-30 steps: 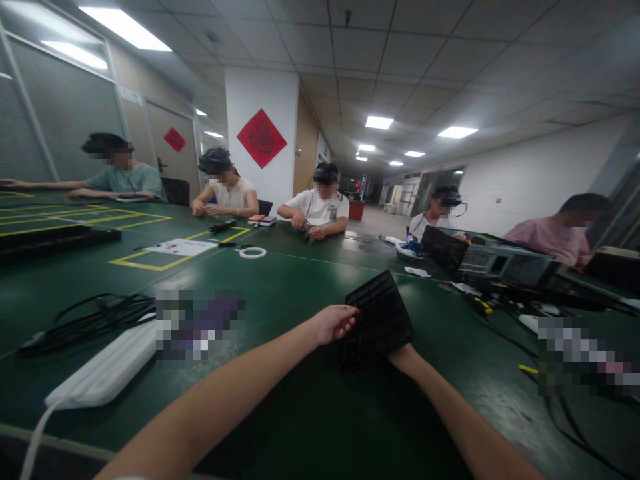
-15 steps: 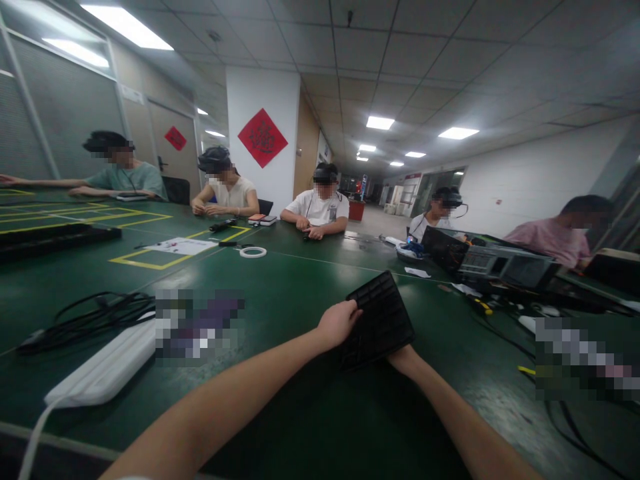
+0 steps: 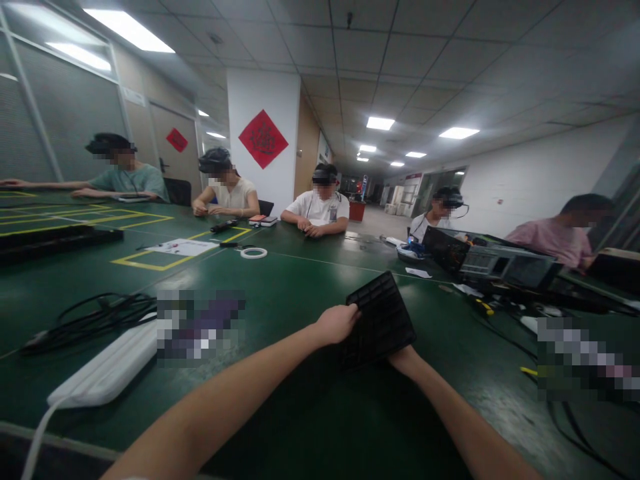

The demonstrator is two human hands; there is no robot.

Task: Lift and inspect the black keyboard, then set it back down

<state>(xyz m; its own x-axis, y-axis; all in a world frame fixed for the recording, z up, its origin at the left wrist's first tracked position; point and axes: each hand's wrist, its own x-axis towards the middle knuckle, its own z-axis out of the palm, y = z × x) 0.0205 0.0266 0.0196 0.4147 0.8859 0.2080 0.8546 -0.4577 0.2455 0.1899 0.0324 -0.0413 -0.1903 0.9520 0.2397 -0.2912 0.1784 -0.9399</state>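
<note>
A flat black rectangular tray [image 3: 383, 320] with a grid of ridges on its face is held up, tilted, above the green table. My left hand [image 3: 338, 324] is closed on its left edge, thumb on the near face. From below right, my right hand [image 3: 403, 360] grips the tray at its lower edge. The right fingers are hidden behind it. What exactly the tray is for cannot be made out in the dim light.
A white power strip [image 3: 107, 367] and black cables [image 3: 95, 320] lie to the left. Farther off is a white tape ring [image 3: 254, 253]. An opened computer case [image 3: 505, 267] stands at the right, with loose cables nearby. Several people sit around the table [image 3: 290, 280].
Both hands and the tray stay in almost the same place. The view shifts very slightly, and the hands of the person opposite move a little.
</note>
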